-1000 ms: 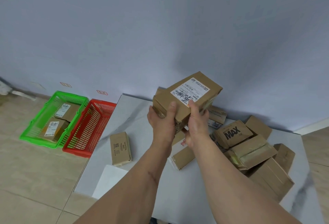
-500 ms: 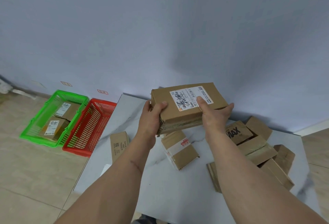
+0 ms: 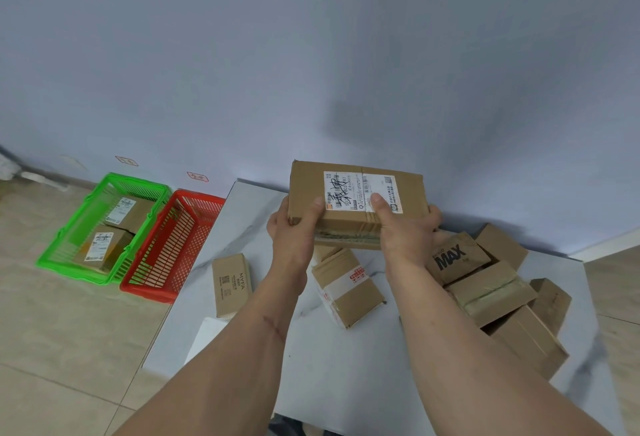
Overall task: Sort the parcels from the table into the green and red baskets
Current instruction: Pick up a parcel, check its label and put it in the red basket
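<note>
Both hands, left (image 3: 294, 228) & right (image 3: 405, 231), have a thumbs-on-top grip on the labelled parcel (image 3: 356, 200): prob. light, stiff cardboard w/ slick tape, best held at short ends, baskets well left.

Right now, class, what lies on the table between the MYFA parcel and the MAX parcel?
In the head view, a taped parcel with red print lies between the MYFA parcel and the MAX parcel; the person's forearms cross above that stretch.

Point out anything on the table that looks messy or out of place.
The parcels at the table's right lie in a jumbled heap, tilted and overlapping. The MYFA box and taped box lie flat, apart.
</note>
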